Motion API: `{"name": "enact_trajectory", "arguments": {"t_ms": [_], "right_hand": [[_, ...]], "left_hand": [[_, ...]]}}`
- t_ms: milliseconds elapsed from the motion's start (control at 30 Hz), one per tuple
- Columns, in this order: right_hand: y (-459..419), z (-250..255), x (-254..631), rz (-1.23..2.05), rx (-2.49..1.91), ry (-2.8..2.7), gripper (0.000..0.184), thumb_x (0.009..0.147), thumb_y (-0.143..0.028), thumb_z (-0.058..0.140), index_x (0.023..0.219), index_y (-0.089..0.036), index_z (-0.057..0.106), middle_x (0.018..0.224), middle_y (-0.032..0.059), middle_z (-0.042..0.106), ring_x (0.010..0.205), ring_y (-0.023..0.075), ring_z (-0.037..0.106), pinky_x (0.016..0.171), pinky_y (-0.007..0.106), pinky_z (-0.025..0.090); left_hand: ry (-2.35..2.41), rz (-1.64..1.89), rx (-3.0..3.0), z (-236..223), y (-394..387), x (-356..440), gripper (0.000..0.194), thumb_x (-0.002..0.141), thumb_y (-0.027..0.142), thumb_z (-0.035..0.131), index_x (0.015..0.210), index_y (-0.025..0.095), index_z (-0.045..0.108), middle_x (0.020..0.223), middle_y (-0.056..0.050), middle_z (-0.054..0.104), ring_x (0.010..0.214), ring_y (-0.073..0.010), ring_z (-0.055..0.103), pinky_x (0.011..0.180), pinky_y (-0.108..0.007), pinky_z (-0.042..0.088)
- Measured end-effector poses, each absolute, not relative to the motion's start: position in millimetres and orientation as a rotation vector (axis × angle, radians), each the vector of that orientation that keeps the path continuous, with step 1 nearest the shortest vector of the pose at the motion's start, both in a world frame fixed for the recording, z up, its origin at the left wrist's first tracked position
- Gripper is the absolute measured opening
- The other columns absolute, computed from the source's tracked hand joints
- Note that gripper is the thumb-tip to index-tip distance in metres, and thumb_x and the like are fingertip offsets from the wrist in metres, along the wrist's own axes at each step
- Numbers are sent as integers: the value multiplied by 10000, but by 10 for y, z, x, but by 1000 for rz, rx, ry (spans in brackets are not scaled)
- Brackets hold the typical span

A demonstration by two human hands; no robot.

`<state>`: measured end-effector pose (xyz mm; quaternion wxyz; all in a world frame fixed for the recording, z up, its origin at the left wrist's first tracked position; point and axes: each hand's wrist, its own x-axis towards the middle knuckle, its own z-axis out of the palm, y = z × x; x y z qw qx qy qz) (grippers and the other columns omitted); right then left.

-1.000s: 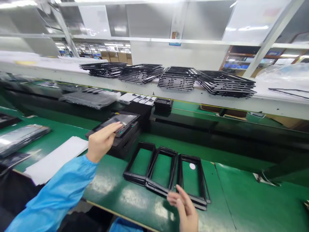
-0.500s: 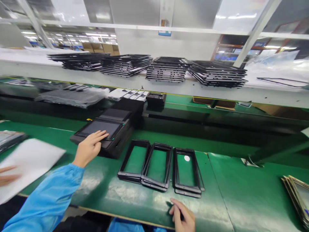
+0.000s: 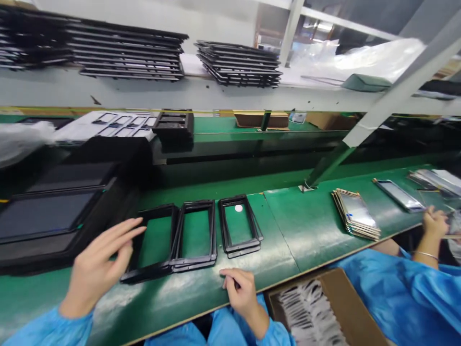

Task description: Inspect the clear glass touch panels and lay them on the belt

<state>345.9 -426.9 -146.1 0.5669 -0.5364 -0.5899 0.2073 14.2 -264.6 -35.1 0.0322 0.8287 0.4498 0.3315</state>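
My left hand [image 3: 103,257] is raised over the bench at the left, fingers stretched out and holding nothing. Its fingertips reach the near left black frame [image 3: 151,271]; I cannot tell whether they touch it. Beside that frame are a middle group of black frames [image 3: 194,262] and a right group [image 3: 242,249], all rectangular with open centres. My right hand [image 3: 240,290] is by the bench's front edge below them, fingers curled with nothing visible in them. Dark screen panels [image 3: 46,216] rest on a black stack to the left of my left hand.
Stacked black frames [image 3: 126,50] line the shelf above. At right are a pile of gold-edged panels [image 3: 355,214], a slanting post [image 3: 329,163] and a co-worker's hand [image 3: 435,221]. An open carton [image 3: 345,298] with white strips sits below the bench edge.
My left hand has left the screen panel and moved right, to the left frame. The view has turned right, bringing the co-worker's hand and the carton into sight. My right hand stays curled.
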Motion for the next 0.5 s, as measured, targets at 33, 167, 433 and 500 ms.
{"name": "enact_trajectory", "arguments": {"t_ms": [33, 167, 433, 500], "right_hand": [[-4268, -1466, 3458, 485, -1269, -1386, 335, 977, -203, 502, 980, -202, 836, 595, 27, 728, 526, 190, 715, 577, 275, 584], [-4262, -1474, 3457, 479, -1296, -1387, 331, 968, -210, 505, 980, -208, 835, 621, 32, 746, 538, 194, 713, 587, 283, 587], [-4256, -1512, 3452, 477, -1314, -1403, 331, 957, -213, 509, 985, -232, 837, 674, 28, 775, 553, 190, 711, 616, 288, 592], [-4252, -1532, 3449, 471, -1309, -1415, 337, 957, -219, 500, 982, -230, 836, 673, 29, 775, 545, 193, 709, 611, 293, 590]], "left_hand": [[1255, 982, 2597, -403, -2686, 313, 333, 970, 305, 617, 1263, 372, 760, 1433, 33, 720, 1336, -308, 679, 1238, -565, 480], [876, 576, 2764, -693, -2801, 806, 393, 956, 449, 709, 1329, 341, 772, 1405, -42, 742, 1296, -319, 709, 1153, -485, 570], [882, 373, 2717, -1069, -2863, 1090, 389, 1053, 464, 572, 1368, 326, 753, 1238, -37, 820, 1084, -265, 801, 1198, -523, 519], [884, 380, 2737, -1067, -2879, 1106, 369, 1057, 458, 559, 1340, 354, 771, 1204, -31, 830, 1056, -273, 810, 1194, -527, 524]]}}
